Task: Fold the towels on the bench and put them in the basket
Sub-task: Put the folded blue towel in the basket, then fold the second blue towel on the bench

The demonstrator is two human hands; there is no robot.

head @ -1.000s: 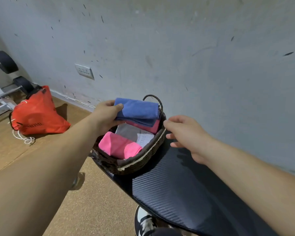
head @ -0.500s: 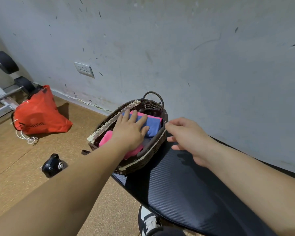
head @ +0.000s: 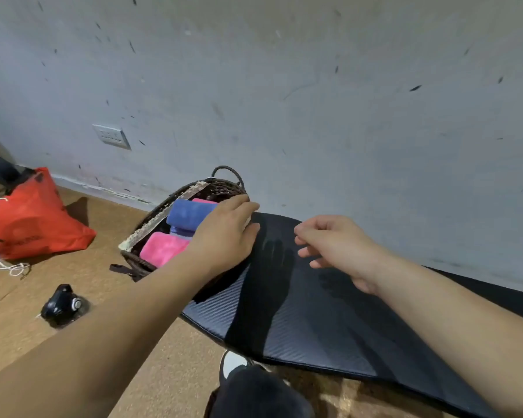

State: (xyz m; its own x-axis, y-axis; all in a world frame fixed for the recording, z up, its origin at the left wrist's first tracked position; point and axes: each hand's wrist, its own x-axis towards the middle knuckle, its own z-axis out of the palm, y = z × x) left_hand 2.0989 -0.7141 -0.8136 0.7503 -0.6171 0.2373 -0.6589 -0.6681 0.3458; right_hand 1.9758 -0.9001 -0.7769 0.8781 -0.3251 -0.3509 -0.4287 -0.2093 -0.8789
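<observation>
The basket (head: 151,227) at the left end of the bench (head: 299,312) already holds a folded blue towel (head: 187,214), with a pink towel (head: 163,247) in front of it and the edge of 1 more pink piece behind. No towel shows on the visible part of the dark pad, so I judge the task nearly or wholly finished. The left hand (head: 227,233) lies over the basket's near rim and seems to clasp it between curved fingers and thumb, while the right hand (head: 341,245) hovers above the bench with fingers loosely curled, holding nothing.
</observation>
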